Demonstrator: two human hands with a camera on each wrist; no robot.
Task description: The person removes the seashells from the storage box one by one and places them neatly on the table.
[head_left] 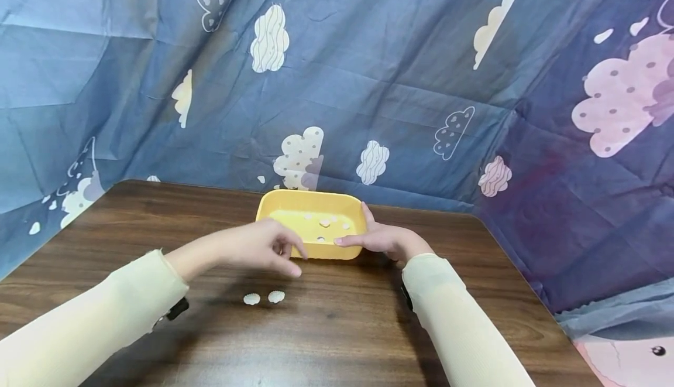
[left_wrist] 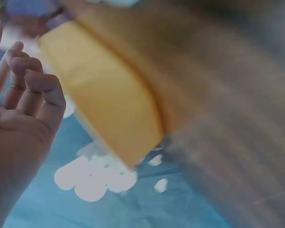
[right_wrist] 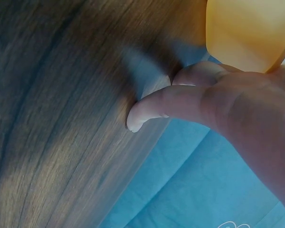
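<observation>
Head view: 2 shells [head_left: 276, 297] lie nearside of the box [head_left: 327, 251], probably light, stiff, slightly brittle; pinch their edges. Left hand [head_left: 261, 246], fingers loosely bent, holds nothing visible; right hand [head_left: 387, 239] grips the box's corner.

Table [head_left: 368, 328]: dark brown top, wood grain running mostly side to side, far corners rounded. Pale sheen on near part, arm shadows left and right. Yellow bin [head_left: 321, 251] directly on it, upright, near far edge, roughly mid-width, long side facing near edge; corners rounded. Two white shells, scalloped edges, on bare wood nearer than bin, toward its left end: left shell [head_left: 251, 299], right shell [head_left: 276, 297]. Shells side by side, small gap, not touching; both apart from bin.
</observation>
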